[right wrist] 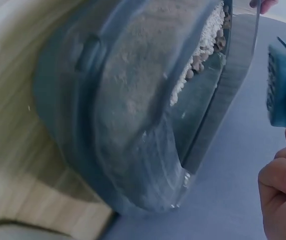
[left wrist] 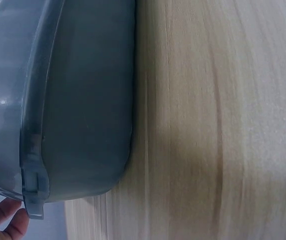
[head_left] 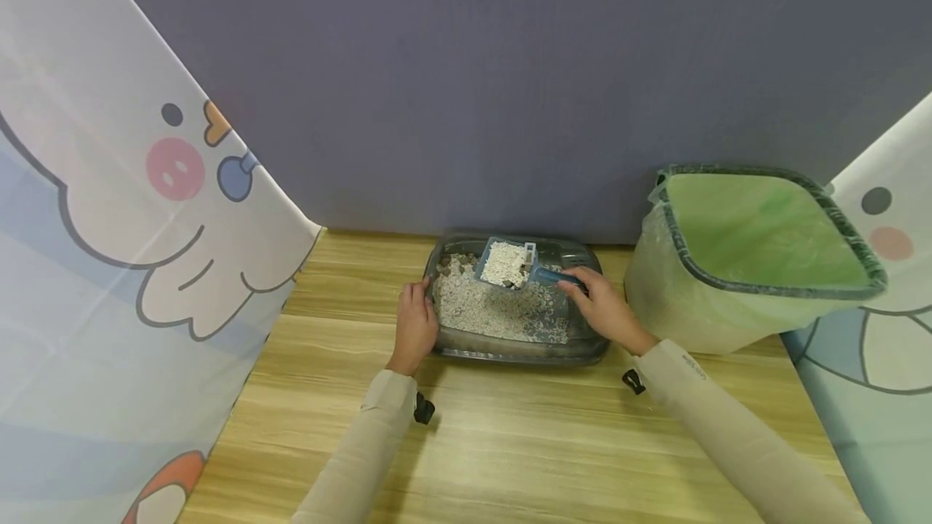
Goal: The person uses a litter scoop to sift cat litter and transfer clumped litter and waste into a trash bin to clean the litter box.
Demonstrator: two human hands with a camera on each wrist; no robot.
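Note:
A dark grey translucent litter box (head_left: 510,352) stands on the wooden table against the back wall. Pale litter granules (head_left: 480,310) cover its floor, with brownish clumps (head_left: 451,263) at the far left. My left hand (head_left: 417,322) grips the box's left rim; in the left wrist view its fingertips (left wrist: 16,226) curl at the rim's corner. My right hand (head_left: 603,310) holds a blue litter scoop (head_left: 553,275) by the handle, above the box. White granules (head_left: 505,264) and a few darker bits fill the scoop's head. The right wrist view shows the scoop raised over the rim.
On the right stands a tall bin (head_left: 673,306) lined with a translucent bag, its inside green and its rim dark. Small black clips (head_left: 424,409) hang by both cuffs. A grey wall (head_left: 473,103) rises behind the box, with cartoon-printed panels (head_left: 131,209) at either side.

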